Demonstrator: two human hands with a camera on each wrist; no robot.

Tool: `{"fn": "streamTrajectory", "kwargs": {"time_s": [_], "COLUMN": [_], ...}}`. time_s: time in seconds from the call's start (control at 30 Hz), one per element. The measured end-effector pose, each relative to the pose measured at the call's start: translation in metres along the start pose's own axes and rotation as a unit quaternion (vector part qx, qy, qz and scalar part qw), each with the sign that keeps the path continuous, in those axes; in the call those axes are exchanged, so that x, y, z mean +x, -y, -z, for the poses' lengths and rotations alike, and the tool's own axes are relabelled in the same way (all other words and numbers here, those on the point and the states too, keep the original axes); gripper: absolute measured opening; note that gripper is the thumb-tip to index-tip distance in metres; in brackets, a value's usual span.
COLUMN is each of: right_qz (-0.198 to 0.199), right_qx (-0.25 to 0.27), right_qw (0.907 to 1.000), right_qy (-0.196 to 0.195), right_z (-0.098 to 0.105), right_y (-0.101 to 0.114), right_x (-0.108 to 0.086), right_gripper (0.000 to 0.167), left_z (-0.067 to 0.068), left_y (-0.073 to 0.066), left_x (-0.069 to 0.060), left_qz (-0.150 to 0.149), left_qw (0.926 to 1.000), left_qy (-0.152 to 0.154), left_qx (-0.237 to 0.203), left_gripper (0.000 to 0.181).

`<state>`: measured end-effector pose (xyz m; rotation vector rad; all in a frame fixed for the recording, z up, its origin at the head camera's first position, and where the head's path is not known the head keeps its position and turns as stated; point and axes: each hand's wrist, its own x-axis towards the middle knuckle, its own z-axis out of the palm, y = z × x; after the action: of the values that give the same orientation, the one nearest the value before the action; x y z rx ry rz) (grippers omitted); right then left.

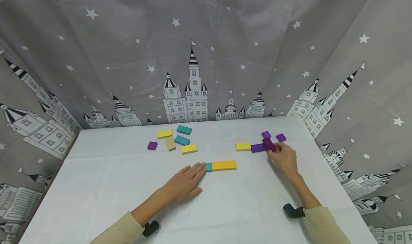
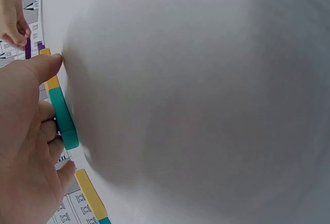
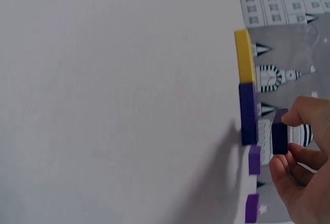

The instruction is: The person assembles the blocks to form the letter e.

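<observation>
My right hand (image 1: 285,160) pinches a dark purple block (image 1: 269,145) between thumb and fingers. In the right wrist view the same purple block (image 3: 280,131) is held above the table. Close by on the table, a violet block (image 1: 258,148) lies end to end with a yellow block (image 1: 243,146). My left hand (image 1: 186,182) rests with straight fingers over a teal block (image 1: 209,167), hiding most of it in the head view. An orange-yellow block (image 1: 224,165) touches the teal block's right end. The left wrist view shows more of the teal block (image 2: 63,118) alongside the fingers.
Two small purple pieces (image 1: 266,134) lie beyond my right hand. At the back left, yellow (image 1: 164,133), teal (image 1: 184,130) and tan (image 1: 170,143) blocks sit near a purple piece (image 1: 152,145). A grey castle-print curtain (image 1: 238,58) surrounds the white table (image 1: 96,186).
</observation>
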<state>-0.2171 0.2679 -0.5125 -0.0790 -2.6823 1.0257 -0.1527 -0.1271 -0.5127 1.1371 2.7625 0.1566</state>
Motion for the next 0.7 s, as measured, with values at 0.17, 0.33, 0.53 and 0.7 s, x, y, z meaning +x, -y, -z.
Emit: {"fn": "streamTrajectory", "kwargs": {"time_s": [0.17, 0.33, 0.53, 0.7], "right_qz": [0.021, 0.037, 0.04, 0.04], "right_qx": [0.022, 0.04, 0.06, 0.081], "right_qw": [0.9989, 0.9955, 0.9906, 0.9872], "right_qy": [0.035, 0.078, 0.116, 0.131], "right_z": [-0.007, -0.022, -0.045, -0.058], "right_y": [0.024, 0.044, 0.06, 0.066], "right_x": [-0.005, -0.01, -0.016, -0.019], "right_gripper": [0.036, 0.037, 0.035, 0.034], "left_z": [0.0, 0.003, 0.003, 0.002], "left_y": [0.0, 0.0, 0.0, 0.0], "left_x": [0.0, 0.0, -0.001, 0.0], "left_qz": [-0.004, -0.001, 0.004, 0.009], "left_qw": [1.0, 1.0, 1.0, 0.9999], "left_qy": [-0.005, -0.002, 0.003, 0.005], "left_qx": [0.0, 0.004, 0.002, -0.009], "left_gripper": [0.07, 0.07, 0.07, 0.069]}}
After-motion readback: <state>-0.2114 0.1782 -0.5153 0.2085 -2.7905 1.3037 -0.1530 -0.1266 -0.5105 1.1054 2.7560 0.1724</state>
